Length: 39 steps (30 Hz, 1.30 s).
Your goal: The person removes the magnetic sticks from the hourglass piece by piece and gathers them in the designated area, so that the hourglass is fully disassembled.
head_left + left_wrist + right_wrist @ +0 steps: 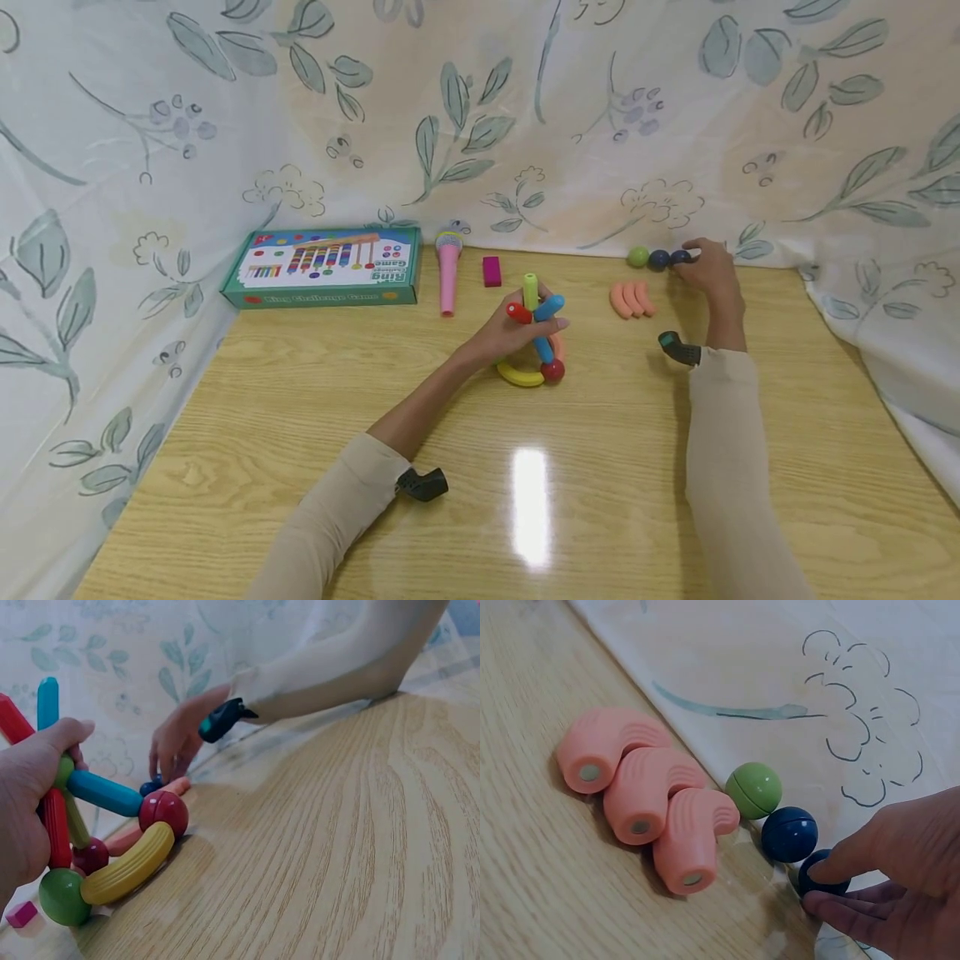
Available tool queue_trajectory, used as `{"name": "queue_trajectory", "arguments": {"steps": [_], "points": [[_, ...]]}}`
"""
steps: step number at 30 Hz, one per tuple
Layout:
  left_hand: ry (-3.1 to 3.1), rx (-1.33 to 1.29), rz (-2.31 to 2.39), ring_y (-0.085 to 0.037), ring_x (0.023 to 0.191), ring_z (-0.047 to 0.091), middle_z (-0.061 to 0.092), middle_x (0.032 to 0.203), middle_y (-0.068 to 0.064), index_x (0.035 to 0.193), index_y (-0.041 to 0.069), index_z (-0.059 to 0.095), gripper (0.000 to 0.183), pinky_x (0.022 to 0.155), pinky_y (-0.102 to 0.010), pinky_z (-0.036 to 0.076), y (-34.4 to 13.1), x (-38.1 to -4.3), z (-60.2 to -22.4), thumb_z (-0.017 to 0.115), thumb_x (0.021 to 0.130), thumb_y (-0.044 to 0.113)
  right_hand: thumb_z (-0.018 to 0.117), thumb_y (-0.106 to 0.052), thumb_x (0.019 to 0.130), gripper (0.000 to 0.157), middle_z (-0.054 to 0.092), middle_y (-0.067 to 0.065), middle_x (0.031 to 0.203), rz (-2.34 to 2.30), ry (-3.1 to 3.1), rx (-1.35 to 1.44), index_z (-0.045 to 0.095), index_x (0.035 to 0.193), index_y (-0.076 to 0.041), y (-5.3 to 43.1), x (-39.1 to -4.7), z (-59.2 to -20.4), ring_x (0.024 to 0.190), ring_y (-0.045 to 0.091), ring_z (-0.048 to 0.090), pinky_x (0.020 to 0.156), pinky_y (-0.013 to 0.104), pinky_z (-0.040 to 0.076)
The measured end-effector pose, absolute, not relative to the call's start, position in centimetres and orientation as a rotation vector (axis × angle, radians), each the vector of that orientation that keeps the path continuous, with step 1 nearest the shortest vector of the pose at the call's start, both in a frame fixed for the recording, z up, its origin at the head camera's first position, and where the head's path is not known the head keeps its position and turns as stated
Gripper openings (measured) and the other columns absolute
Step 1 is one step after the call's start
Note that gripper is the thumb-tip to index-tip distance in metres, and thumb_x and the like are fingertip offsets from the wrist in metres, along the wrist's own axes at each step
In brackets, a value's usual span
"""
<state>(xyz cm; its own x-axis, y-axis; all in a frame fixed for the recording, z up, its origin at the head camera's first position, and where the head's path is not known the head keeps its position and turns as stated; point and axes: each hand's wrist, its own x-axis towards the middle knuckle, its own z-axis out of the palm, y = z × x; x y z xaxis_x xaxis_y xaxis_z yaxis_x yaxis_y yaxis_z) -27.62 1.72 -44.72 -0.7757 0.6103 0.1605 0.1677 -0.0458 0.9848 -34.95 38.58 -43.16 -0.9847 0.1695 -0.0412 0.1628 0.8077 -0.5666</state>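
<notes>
My left hand (513, 327) grips the upper part of a structure of magnetic rods and balls standing on the table. Blue, red and light green rods poke up past the fingers; a curved yellow rod (129, 864), a dark red ball (163, 815) and a green ball (66, 897) form part of its base. At the back right, my right hand (708, 268) pinches a dark blue ball (824, 872) between thumb and fingers. Beside it, in a row, lie another dark blue ball (789, 834) and a light green ball (754, 790). Three curved pink rods (686, 841) lie close by.
A green game box (322, 268) lies at the back left of the wooden table (360, 517). To its right are a pink toy microphone (447, 275) and a small magenta block (491, 272). A patterned cloth (480, 108) hangs along the table's back edge.
</notes>
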Motion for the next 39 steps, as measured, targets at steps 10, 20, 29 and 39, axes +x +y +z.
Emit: {"name": "queue_trajectory", "arguments": {"steps": [10, 20, 29, 39], "points": [[1.904, 0.84, 1.892, -0.026, 0.064, 0.075, 0.063, 0.081, -0.032, 0.102, 0.011, 0.048, 0.022, 0.067, -0.028, 0.062, 1.8, -27.8, -44.6, 0.07, 0.099, 0.01, 0.06, -0.018, 0.098, 0.072, 0.04, 0.042, 0.149, 1.027, -3.029, -0.308, 0.03, 0.16, 0.003, 39.3, -34.5, -43.0, 0.138, 0.057, 0.041, 0.118, 0.072, 0.032], [1.912, 0.841, 1.887, -0.029, 0.064, 0.075, 0.061, 0.082, -0.034, 0.101, 0.011, 0.048, 0.024, 0.069, -0.032, 0.064, 1.8, -28.2, -44.8, 0.071, 0.099, 0.01, 0.059, -0.019, 0.098, 0.076, 0.033, 0.042, 0.156, 1.034, -3.052, -0.28, 0.023, 0.162, 0.003, 39.6, -34.4, -42.6, 0.141, 0.059, 0.036, 0.12, 0.072, 0.027], [1.921, 0.83, 1.902, -0.023, 0.065, 0.075, 0.059, 0.085, -0.034, 0.103, 0.011, 0.049, 0.022, 0.069, -0.027, 0.062, 1.6, -28.0, -44.9, 0.071, 0.099, 0.01, 0.059, -0.016, 0.098, 0.077, 0.02, 0.039, 0.165, 1.059, -3.077, -0.298, 0.02, 0.163, 0.003, 39.3, -34.3, -42.3, 0.15, 0.061, 0.023, 0.124, 0.072, 0.02], [1.922, 0.864, 1.896, -0.022, 0.066, 0.073, 0.06, 0.075, -0.006, 0.102, 0.011, 0.049, 0.021, 0.069, -0.027, 0.061, 1.6, -27.7, -44.8, 0.07, 0.099, 0.009, 0.058, -0.015, 0.099, 0.058, 0.045, 0.044, 0.143, 1.01, -2.982, -0.316, 0.042, 0.148, 0.012, 39.3, -34.7, -43.3, 0.131, 0.057, 0.046, 0.117, 0.067, 0.035]]}}
